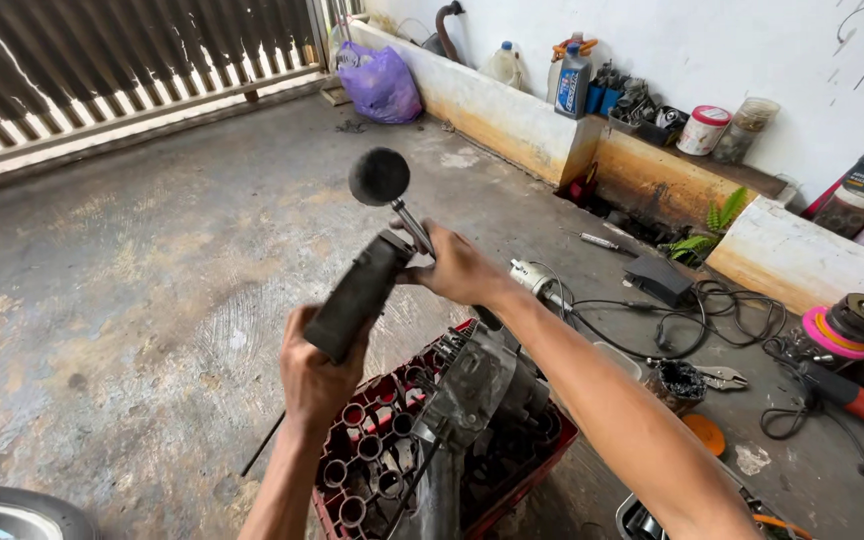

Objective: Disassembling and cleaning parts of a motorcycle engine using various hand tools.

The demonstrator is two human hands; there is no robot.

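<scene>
My left hand [314, 378] grips a dark rubber handgrip [357, 295] held up at an angle above the floor. My right hand [458, 268] holds the thin metal rod [410, 226] that comes out of the grip's upper end; the rod ends in a round black ball [379, 176]. Below both hands a grey metal engine part [477, 390] rests on a red plastic crate [384, 450] with round compartments.
Concrete floor [132, 270] all around. Black cables [692, 310], a black box, pliers [720, 377] and a red power tool [857, 405] lie at right. A pink-rimmed disc [842, 330], bottles [572, 80] and tubs stand on the low wall ledge. Purple bag [380, 85] by the gate. A tyre [12, 512] at bottom left.
</scene>
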